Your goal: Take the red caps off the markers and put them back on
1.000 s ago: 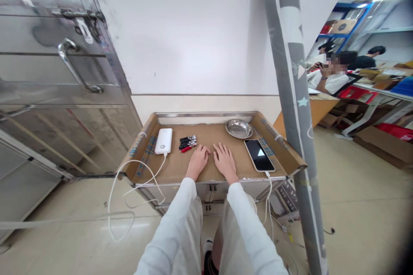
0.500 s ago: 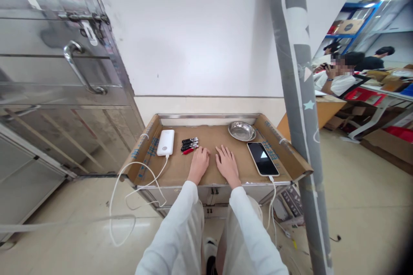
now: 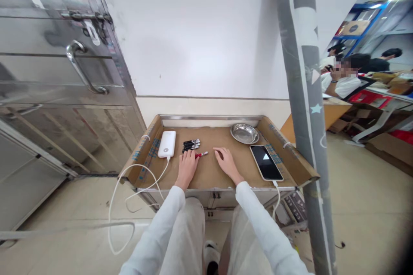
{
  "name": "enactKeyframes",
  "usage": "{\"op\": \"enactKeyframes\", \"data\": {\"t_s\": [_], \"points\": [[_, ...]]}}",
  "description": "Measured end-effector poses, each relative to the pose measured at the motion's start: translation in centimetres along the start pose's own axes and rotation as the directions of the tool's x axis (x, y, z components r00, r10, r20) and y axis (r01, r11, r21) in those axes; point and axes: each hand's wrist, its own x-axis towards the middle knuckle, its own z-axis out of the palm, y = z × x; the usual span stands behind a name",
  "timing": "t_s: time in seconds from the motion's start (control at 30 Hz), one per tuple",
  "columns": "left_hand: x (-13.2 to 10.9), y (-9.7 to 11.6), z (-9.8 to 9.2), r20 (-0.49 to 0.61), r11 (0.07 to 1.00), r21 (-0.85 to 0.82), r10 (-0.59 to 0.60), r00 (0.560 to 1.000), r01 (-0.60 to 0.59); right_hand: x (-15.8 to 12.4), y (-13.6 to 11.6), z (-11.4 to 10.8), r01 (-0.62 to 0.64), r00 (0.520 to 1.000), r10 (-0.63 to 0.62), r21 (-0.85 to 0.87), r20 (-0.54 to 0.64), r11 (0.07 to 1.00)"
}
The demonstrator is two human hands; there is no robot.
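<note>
My left hand (image 3: pixel 187 166) is curled palm-down over a slim red lighter-like item (image 3: pixel 197 155), which is partly hidden under the fingers. Its silvery end points right. Just behind it lie several slim black items (image 3: pixel 190 145) with silvery ends, side by side. My right hand (image 3: pixel 226 161) rests low over the brown cardboard surface (image 3: pixel 209 137), to the right of the red item. Its fingers are apart and bent toward the left, and it holds nothing that I can see.
A white power bank (image 3: pixel 167 144) with a white cable lies at the left. On the right are a shiny metal bowl (image 3: pixel 245 133) and a phone (image 3: pixel 266 162) with a cable plugged in. A grey wrapped pole (image 3: pixel 308 107) stands beyond the right edge. People sit in the right background.
My left hand has moved left and closed over the red item, which has shifted right and toward me. My right hand has turned, its fingers now pointing left. The view has shifted slightly.
</note>
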Motion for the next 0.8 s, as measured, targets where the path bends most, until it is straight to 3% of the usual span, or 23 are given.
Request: {"op": "enactKeyframes", "data": {"t_s": [0.07,0.13,0.27,0.37,0.43,0.5,0.6,0.67,0.73,0.8], "points": [[0.5,0.2,0.0,0.032,0.988,-0.137,0.073,0.997,-0.068,1.4,-0.1,0.1,-0.032,0.999,0.029,0.139,0.018,0.99],[1.5,0.7,0.0,0.041,0.942,-0.322,0.117,0.992,-0.098,2.6,-0.2,0.3,-0.133,0.989,0.099,0.368,0.11,0.92],[4.6,2.4,-0.2,-0.014,0.741,-0.664,0.128,0.992,-0.105,4.3,0.2,0.3,-0.418,0.907,0.221,0.7,0.359,0.579],[7.1,3.6,-0.7,-0.001,0.606,-0.795,0.053,0.999,-0.033,4.8,1.1,0.3,-0.514,0.856,0.252,0.799,0.452,0.313],[8.5,3.8,-1.1,-0.01,0.538,-0.843,0.025,1.0,-0.022,5.0,1.8,0.1,-0.54,0.831,0.279,0.818,0.481,0.2],[9.5,3.5,-1.5,-0.025,0.487,-0.873,-0.02,0.999,-0.012,5.1,2.3,-0.2,-0.555,0.814,0.301,0.818,0.496,0.151],[10.6,2.2,-1.4,-0.041,0.462,-0.887,-0.124,0.991,0.021,5.0,2.8,-0.8,-0.552,0.82,0.306,0.81,0.484,0.197],[11.1,1.2,-0.7,-0.047,0.512,-0.858,-0.158,0.986,0.041,4.9,2.8,-1.0,-0.522,0.846,0.298,0.802,0.443,0.291],[11.2,0.6,0.3,-0.021,0.611,-0.791,-0.098,0.995,0.044,4.8,2.5,-0.9,-0.449,0.891,0.285,0.776,0.354,0.443],[11.1,0.3,1.4,0.023,0.724,-0.69,0.041,0.999,-0.014,4.7,2.0,-0.5,-0.325,0.946,0.233,0.696,0.226,0.641]]}}
